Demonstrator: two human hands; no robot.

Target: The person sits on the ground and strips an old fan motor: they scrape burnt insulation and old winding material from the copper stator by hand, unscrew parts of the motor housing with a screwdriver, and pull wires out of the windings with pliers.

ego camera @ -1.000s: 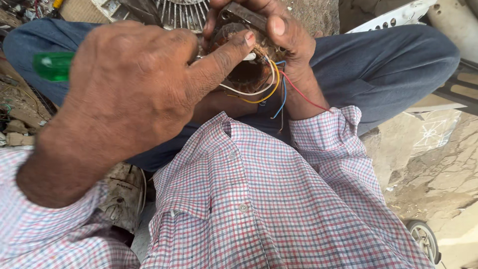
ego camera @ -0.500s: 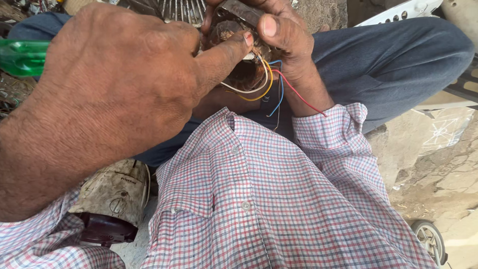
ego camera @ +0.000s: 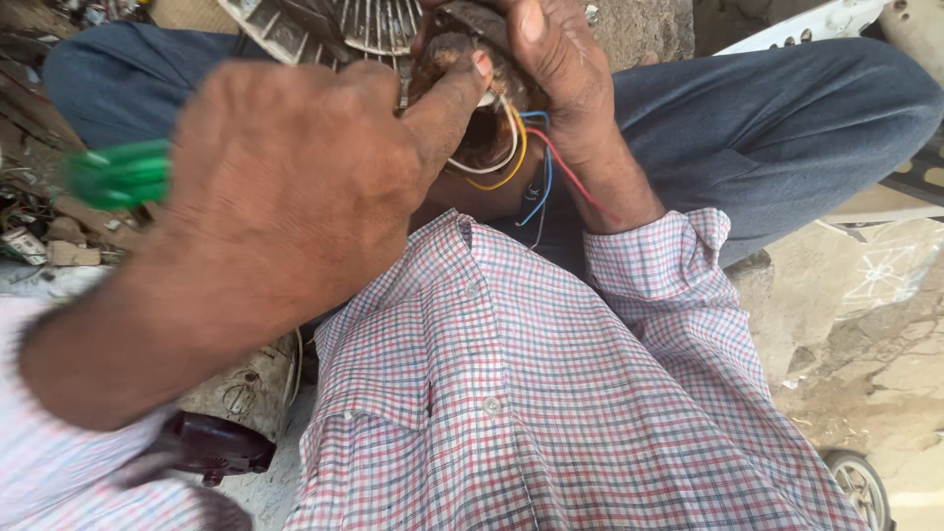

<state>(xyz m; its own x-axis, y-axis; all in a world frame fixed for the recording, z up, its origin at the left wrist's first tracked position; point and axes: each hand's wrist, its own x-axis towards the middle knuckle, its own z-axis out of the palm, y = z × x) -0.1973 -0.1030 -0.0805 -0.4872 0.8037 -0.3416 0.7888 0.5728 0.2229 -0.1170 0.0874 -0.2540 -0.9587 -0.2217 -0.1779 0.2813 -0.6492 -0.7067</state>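
1. At the left edge, a green tool handle (ego camera: 118, 174) is sticking out of the closed left hand (ego camera: 295, 187).
2. At the top middle, that hand's thumb is pressing on a small brown motor (ego camera: 472, 108).
3. Coloured wires (ego camera: 521, 162) are hanging below it.
4. The right hand (ego camera: 560, 69) is gripping the motor's right side.

One head-worn camera gave the only view. It looked steeply down the person's own chest, so the red-and-blue checked cotton shirt (ego camera: 551, 393) filled the lower frame. It sat very near the left hand (ego camera: 285, 187), which loomed large and slightly blurred, while the right hand (ego camera: 560, 69) lay farther off at the top edge.
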